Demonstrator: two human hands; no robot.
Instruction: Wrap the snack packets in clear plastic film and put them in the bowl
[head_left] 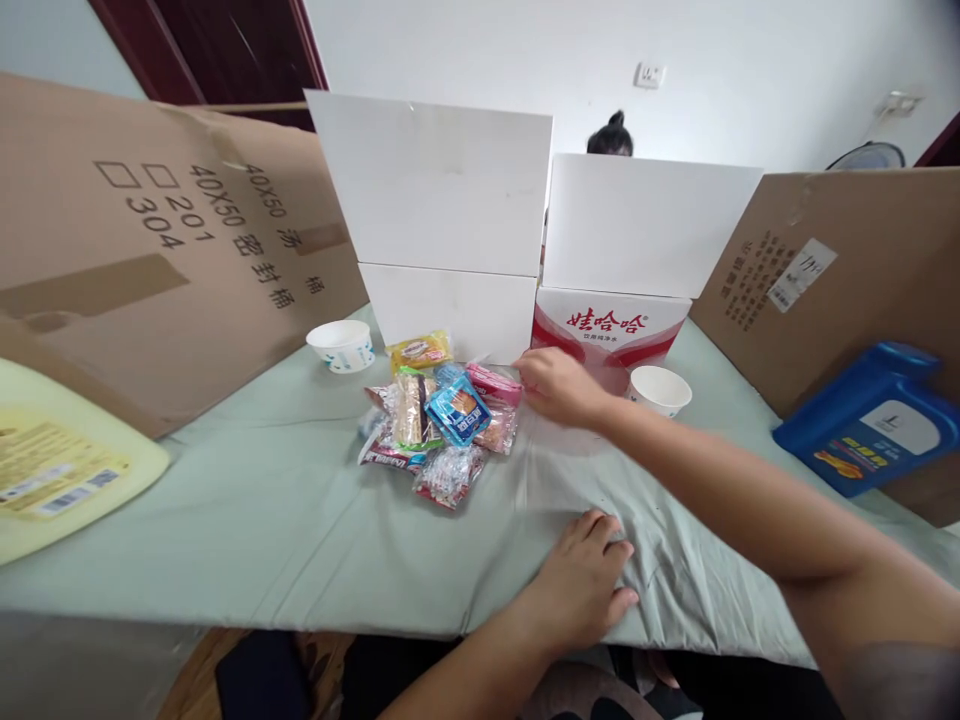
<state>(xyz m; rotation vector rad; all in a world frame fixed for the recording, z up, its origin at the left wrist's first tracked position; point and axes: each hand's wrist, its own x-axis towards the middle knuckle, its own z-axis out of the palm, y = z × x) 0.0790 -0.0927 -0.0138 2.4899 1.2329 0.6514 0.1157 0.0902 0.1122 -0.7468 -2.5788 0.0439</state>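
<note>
Our left hand (583,580) lies open on the desk (247,540); our right hand (556,385) is beside a pink packet (491,383), grip unclear

At least seven snack packets (459,410) can be counted in one pile; the exact number is hidden by overlap. Two bowls (349,357) are seen, one left, one right. Two white boxes (450,310) are stood far, and two brown boxes (862,260) left and right. Two plastic bottles (862,430) are counted, one per side.
</note>
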